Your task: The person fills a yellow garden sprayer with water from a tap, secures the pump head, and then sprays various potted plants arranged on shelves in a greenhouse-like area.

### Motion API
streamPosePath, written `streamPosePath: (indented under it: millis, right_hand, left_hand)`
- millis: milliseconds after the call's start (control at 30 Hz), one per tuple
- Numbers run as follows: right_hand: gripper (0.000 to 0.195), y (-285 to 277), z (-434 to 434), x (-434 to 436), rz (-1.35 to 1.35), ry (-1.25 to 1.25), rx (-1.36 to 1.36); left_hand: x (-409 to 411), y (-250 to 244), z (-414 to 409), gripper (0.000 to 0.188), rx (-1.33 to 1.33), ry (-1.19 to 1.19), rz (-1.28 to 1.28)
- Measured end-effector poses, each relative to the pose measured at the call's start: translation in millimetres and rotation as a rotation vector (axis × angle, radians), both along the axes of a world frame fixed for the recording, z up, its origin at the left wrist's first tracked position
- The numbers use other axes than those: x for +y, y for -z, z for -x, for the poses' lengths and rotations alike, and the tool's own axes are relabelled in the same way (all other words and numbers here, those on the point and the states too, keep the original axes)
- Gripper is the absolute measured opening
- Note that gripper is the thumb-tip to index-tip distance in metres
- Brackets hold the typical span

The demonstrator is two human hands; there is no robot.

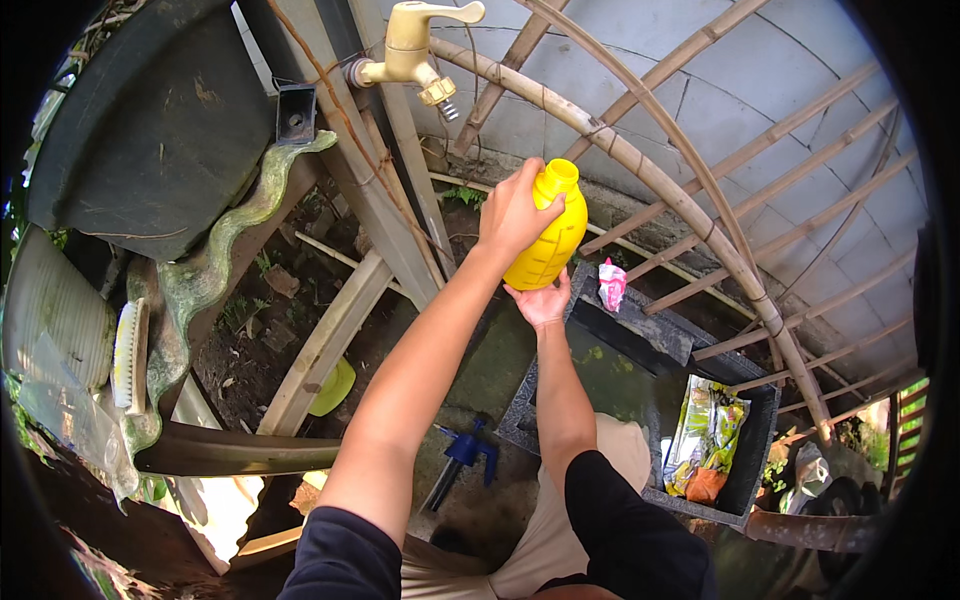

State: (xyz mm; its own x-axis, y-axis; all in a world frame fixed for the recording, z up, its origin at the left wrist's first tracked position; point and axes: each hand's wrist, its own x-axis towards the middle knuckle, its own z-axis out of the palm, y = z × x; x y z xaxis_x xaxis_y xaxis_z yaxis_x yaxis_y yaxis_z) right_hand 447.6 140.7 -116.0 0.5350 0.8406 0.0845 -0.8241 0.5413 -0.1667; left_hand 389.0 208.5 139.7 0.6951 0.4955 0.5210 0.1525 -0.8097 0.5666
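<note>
A yellow plastic sprayer bottle (551, 244) is held up in front of me, tilted, with its threaded mouth open and no cap on it. My left hand (514, 206) grips it near the neck, thumb around the near side. Below, my right hand (544, 300) holds the bottle's base, its palm and fingers partly hidden under it. A blue sprayer pump head (469, 454) with a dark tube lies on the concrete floor beneath my arms. Above and left of the bottle, a cream plastic tap (409, 56) points downward; no water shows at its spout.
A speckled dark trough (517, 409) at right holds colourful packets (705, 435); a pink-white crumpled packet (612, 285) lies on its far side. Bamboo lattice (675, 206) leans before a block wall. At left are a black basin (150, 127), corrugated sheet (217, 255) and scrub brush (130, 356).
</note>
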Motion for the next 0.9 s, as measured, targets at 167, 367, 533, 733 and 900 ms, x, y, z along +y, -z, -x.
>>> streamPosePath:
  millis: [167,367,533,733,900]
  right_hand:
    - [0.086,3,13,-4,0.087,0.01,-0.035]
    - [0.093,-15,44,-1,0.146,-0.07,-0.014]
    - [0.096,-33,76,-8,0.224,-0.18,0.025]
    - [0.091,-19,111,-5,0.26,-0.292,0.043]
    - [0.091,-10,151,-4,0.356,-0.38,0.078]
  left_hand:
    - [-9,16,7,0.055,-0.013,-0.051,-0.117]
    - [4,28,23,0.058,-0.231,-0.037,0.079]
    - [-3,37,52,0.058,-0.214,-0.049,0.185]
    - [-10,52,110,0.059,-0.105,-0.169,0.25]
    - [-15,58,169,0.057,-0.068,-0.245,0.281]
